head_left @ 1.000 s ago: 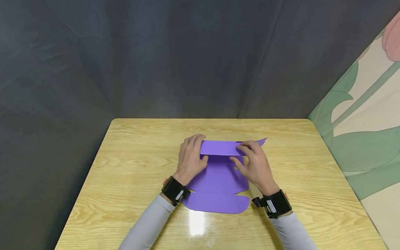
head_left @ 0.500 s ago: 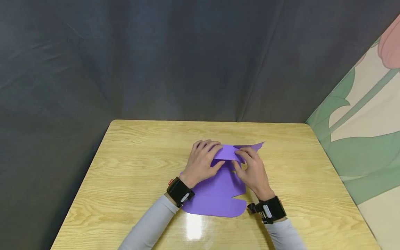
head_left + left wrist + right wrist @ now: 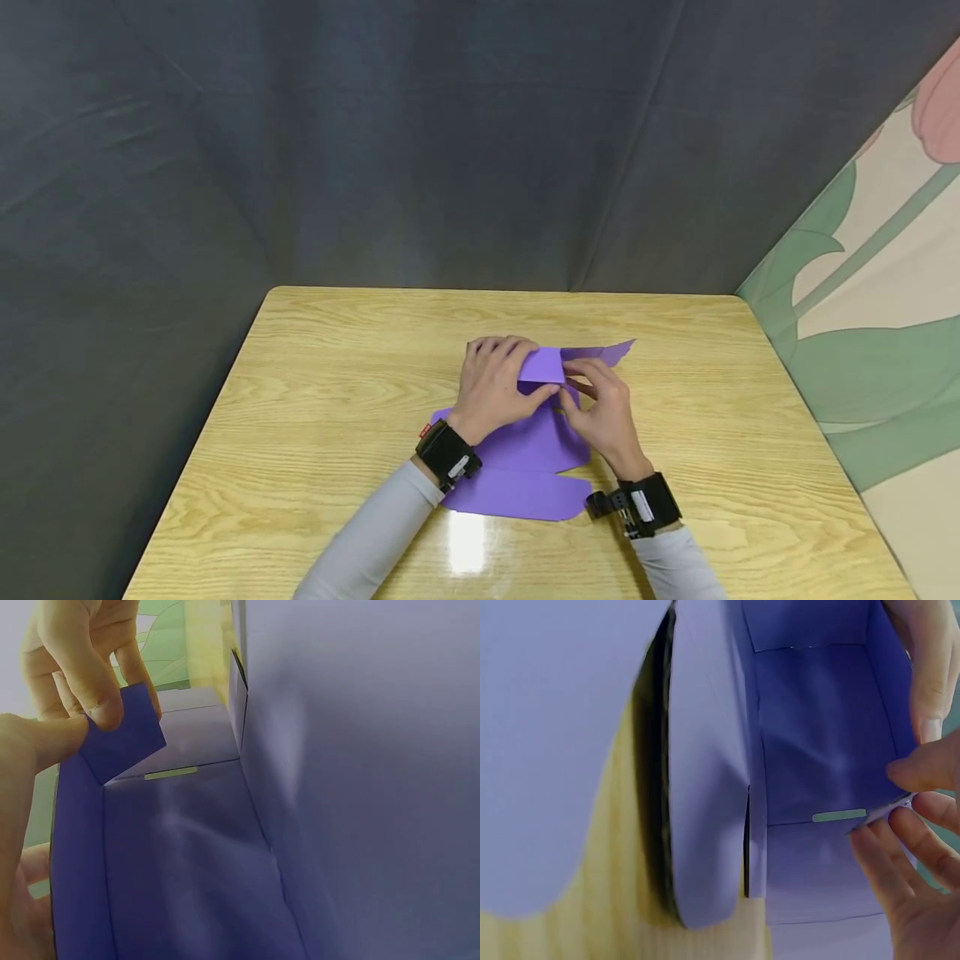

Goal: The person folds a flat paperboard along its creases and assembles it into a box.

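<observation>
A partly folded purple cardboard box [image 3: 525, 493] lies on the table, its far wall [image 3: 542, 365] standing up. My left hand [image 3: 495, 387] grips that wall, fingers over the outer side and thumb on the near side. At the wall's right end, my right hand [image 3: 606, 410] pinches a small corner flap [image 3: 133, 735], which is bent inward in the left wrist view. A side panel [image 3: 592, 354] spreads out to the right behind the right hand. The right wrist view shows the box floor [image 3: 817, 735] with a narrow slot [image 3: 838, 815] at its end.
The wood-grain table [image 3: 337, 375] surrounds the box. A dark curtain [image 3: 450, 150] hangs behind its far edge, and a floral-patterned cloth [image 3: 885, 367] borders the right side. Rounded flaps [image 3: 705, 810] of the box stick out beside its long wall.
My left hand has slid right along the far wall, closer to the right hand. The corner flap at the wall's right end has been bent inward by my right hand.
</observation>
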Available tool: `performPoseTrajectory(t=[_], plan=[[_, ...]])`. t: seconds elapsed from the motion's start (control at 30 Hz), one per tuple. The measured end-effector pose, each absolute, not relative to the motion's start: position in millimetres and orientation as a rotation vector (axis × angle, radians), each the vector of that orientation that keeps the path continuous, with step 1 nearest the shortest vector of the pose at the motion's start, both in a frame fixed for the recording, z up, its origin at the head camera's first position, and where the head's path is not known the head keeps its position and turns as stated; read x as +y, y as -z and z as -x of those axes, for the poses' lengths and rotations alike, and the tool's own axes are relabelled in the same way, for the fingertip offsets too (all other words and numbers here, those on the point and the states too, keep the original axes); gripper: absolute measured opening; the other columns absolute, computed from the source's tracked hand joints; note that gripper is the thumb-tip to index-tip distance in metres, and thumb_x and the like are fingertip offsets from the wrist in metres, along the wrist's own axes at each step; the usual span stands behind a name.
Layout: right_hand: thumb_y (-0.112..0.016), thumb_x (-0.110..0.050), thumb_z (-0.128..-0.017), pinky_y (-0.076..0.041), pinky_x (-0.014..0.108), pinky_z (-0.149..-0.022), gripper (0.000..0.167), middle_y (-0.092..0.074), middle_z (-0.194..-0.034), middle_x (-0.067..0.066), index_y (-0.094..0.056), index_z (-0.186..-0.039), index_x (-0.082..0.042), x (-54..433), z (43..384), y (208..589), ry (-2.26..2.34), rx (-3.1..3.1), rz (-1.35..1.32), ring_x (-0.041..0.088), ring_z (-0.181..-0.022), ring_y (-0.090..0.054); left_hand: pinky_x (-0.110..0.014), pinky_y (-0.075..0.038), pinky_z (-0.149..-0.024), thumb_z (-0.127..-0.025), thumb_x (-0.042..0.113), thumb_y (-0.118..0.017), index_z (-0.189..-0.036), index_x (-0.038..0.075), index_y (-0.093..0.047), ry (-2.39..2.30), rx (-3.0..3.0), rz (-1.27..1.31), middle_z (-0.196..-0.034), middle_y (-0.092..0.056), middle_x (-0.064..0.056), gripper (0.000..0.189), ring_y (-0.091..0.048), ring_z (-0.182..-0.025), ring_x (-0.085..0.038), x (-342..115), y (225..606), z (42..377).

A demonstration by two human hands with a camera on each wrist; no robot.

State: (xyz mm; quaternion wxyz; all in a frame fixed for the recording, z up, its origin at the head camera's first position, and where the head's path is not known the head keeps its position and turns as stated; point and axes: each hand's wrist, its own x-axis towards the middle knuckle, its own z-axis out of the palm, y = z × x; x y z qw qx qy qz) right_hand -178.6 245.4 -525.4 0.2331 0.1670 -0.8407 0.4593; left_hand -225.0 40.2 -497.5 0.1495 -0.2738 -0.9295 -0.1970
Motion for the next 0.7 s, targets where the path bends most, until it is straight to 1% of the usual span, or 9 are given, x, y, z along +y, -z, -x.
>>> performPoseTrajectory(t=[0.17, 0.3, 0.5, 0.7], plan=[[-0.074, 0.025, -0.076, -0.063, 0.031, -0.091, 0.050, -0.068, -0.120, 0.017, -0.071, -0.121, 0.004, 245.2, 177.9, 526.0, -1.383, -2.340, -0.419, 0.036, -0.115, -0.069, -0.049, -0.044, -0.109, -0.086, 0.077, -0.071, -0.129, 0.026, -0.069, 0.557, -2.656, 0.720, -0.130, -0.072, 0.005, 0.066, -0.065, -0.123, -0.027, 44.3, 498.0, 224.2], [-0.072, 0.026, -0.076, -0.060, 0.024, -0.093, 0.051, -0.066, -0.121, 0.019, -0.068, -0.123, 0.006, 244.7, 177.1, 526.1, -1.451, -2.352, -0.417, 0.038, -0.118, -0.067, -0.050, -0.043, -0.110, -0.084, 0.080, -0.070, -0.127, 0.027, -0.069, 0.526, -2.668, 0.703, -0.130, -0.072, 0.005, 0.069, -0.064, -0.125, -0.029, 46.5, 498.5, 223.3], [-0.069, 0.030, -0.076, -0.059, 0.022, -0.094, 0.054, -0.064, -0.122, 0.024, -0.063, -0.125, 0.008, 244.6, 176.3, 530.2, -1.549, -2.324, -0.423, 0.044, -0.119, -0.065, -0.050, -0.042, -0.112, -0.084, 0.081, -0.068, -0.128, 0.027, -0.069, 0.519, -2.694, 0.702, -0.132, -0.072, 0.005, 0.070, -0.063, -0.128, -0.028, 48.8, 499.4, 223.1], [-0.068, 0.032, -0.077, -0.059, 0.024, -0.095, 0.053, -0.063, -0.121, 0.025, -0.063, -0.124, 0.010, 244.4, 176.4, 530.9, -1.591, -2.314, -0.417, 0.044, -0.119, -0.064, -0.050, -0.043, -0.111, -0.084, 0.076, -0.072, -0.126, 0.027, -0.069, 0.528, -2.664, 0.697, -0.129, -0.072, 0.006, 0.064, -0.064, -0.123, -0.028, 48.7, 499.9, 223.4]])
